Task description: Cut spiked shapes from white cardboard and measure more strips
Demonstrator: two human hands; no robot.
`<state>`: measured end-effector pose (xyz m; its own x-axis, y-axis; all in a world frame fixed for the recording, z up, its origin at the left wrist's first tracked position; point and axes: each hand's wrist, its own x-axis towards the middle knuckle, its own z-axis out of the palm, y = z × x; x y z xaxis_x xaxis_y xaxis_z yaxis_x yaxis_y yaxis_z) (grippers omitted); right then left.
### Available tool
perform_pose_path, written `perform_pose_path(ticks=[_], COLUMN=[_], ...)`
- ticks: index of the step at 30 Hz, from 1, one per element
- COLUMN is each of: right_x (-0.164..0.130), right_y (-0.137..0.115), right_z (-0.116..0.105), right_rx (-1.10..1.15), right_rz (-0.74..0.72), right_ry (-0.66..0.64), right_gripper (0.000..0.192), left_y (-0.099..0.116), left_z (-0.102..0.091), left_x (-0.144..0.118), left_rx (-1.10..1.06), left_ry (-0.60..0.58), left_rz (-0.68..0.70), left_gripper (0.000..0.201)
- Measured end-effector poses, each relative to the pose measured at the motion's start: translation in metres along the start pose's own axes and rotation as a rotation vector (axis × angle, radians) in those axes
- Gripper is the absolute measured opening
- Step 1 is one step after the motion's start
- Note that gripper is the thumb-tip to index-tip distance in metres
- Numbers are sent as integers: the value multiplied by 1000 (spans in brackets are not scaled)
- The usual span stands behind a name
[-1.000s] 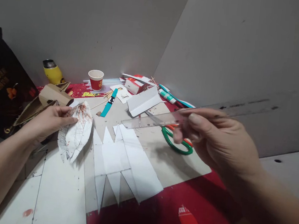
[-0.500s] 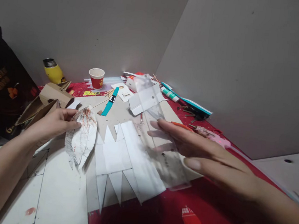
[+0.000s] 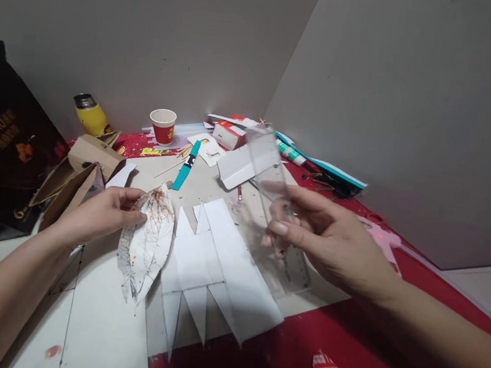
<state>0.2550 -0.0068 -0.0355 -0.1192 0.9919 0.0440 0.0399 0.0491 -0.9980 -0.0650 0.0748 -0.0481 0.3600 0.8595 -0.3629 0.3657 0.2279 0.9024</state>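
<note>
My left hand (image 3: 113,212) pinches the edge of a leaf-shaped white paper piece (image 3: 147,250), crumpled, with dark vein lines and reddish-brown marks near its top. On the right, my right hand (image 3: 317,229) is closed round the middle of a wide, clear plastic ruler (image 3: 268,177), blurred and tilted over the board. Between the hands lies a white paper cutout (image 3: 203,250) with pointed teeth and pencil lines. Beneath it is a pale board (image 3: 98,332).
Behind stand a paper cup (image 3: 162,128) and a yellow bottle (image 3: 91,116). A teal-handled cutter (image 3: 186,166), a folded white card (image 3: 241,166) and a glue tube (image 3: 291,152) lie about. A black box (image 3: 7,153) with torn cardboard (image 3: 93,156) is at left.
My right hand has closed its fingers round the clear ruler and lifted it off the board. My left hand still holds the paper leaf, and the view has shifted slightly.
</note>
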Motion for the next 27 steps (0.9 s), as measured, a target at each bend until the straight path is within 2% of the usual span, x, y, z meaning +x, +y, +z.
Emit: perform_pose_path(ticks=[4,8,12,19,22,24,27], right_x=[8,12,9,4,6,8,13], right_y=[8,24,34,47,45,38,27], right_z=[8,16,22,33,35,32,21], right_rx=[30,83,45,59,69,89,107], right_rz=[102,174,277,335,357,350,305], right_ry=[-41,-56,-86,-311,-392,-368,-239], right_gripper=[27,22,20,16,15,16,19], left_y=[-3,-2,1,8,9,9,8], left_z=[-3,-5,-5,-1,4,8,14], left_x=[2,2,1,-4,-5,-5,-6], left_rx=[0,-27,-103,-189,-189,-165,-130], left_ry=[-5,18,23,23,-5,-19,-15], left_rz=[-17,-34,-46,-99,-110,-86,-33], left_gripper=[30,32,28,28,27,25,19])
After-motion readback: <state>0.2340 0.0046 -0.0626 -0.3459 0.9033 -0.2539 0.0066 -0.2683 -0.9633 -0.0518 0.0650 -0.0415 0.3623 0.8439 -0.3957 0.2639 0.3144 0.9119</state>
